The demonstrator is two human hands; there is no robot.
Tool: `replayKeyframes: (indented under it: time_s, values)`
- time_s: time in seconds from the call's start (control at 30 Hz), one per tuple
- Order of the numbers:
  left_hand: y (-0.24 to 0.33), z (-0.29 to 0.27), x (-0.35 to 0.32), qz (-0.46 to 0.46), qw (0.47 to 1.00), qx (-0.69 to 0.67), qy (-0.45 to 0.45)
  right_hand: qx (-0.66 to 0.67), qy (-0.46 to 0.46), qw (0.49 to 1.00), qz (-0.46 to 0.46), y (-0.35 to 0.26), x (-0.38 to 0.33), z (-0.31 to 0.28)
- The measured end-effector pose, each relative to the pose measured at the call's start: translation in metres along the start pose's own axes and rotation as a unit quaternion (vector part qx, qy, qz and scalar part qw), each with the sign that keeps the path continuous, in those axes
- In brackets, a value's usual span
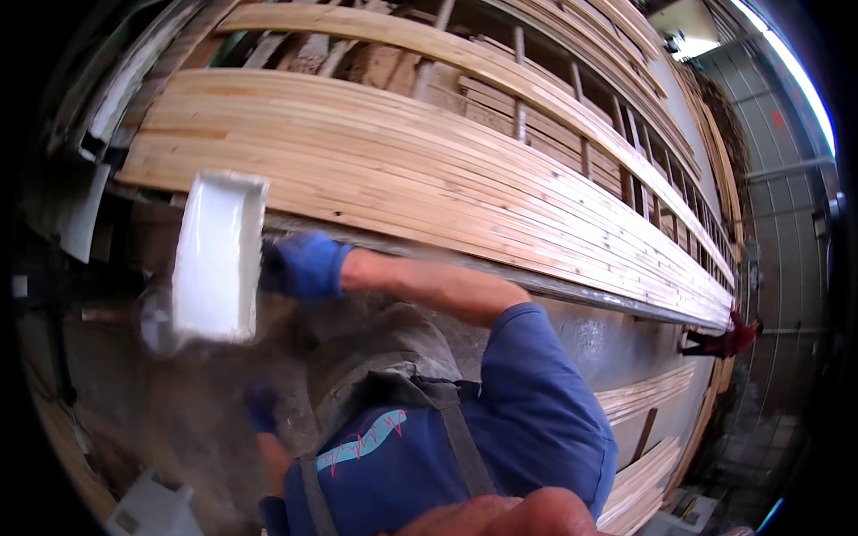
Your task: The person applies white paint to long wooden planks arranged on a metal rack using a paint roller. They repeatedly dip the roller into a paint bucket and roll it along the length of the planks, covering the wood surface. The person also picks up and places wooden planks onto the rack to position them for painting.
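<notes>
White inside, any contents hard to tell from its lining, a tray point(217, 259) overlaps the pale boards point(375, 165) in the head view, the gloved right hand point(308, 265) at its edge, grip hidden, the left hand point(262, 409) apart, too blurred to tell whether closed.

gloved r hand point(308, 264) out across to l, gloved l hand point(262, 407) lower, blurry.
</notes>
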State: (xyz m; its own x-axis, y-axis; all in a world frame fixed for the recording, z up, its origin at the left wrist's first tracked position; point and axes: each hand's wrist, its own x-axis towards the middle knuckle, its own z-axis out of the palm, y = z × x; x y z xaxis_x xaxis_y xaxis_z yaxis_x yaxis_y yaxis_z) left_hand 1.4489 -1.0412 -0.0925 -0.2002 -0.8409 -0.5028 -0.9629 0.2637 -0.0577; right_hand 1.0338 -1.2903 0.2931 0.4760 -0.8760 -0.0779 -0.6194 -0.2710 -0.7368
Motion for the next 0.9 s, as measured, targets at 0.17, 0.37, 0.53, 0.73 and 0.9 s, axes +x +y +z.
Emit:
replayKeyframes:
  time_s: [0.17, 0.37, 0.53, 0.73, 0.9]
  values:
    - [0.052, -0.150, 0.083, 0.141, 0.942, -0.242, 0.184, -0.119, 0.061, 0.988, 0.079, 0.080, -0.121, -0.139]
    - [0.133, -0.243, 0.096, -0.124, 0.554, -0.819, 0.078, 0.144, 0.188, 0.915, 0.327, 0.196, -0.306, -0.237]
    - [0.136, -0.275, 0.093, -0.181, 0.570, -0.799, 0.055, 0.113, 0.199, 0.909, 0.348, 0.271, -0.407, -0.262]
    - [0.118, -0.325, 0.124, -0.172, 0.524, -0.826, 0.116, -0.025, 0.127, 0.930, 0.343, 0.309, -0.367, -0.260]
    - [0.081, -0.372, 0.160, -0.187, 0.474, -0.840, 0.189, -0.074, 0.091, 0.971, 0.206, 0.306, -0.228, -0.254]
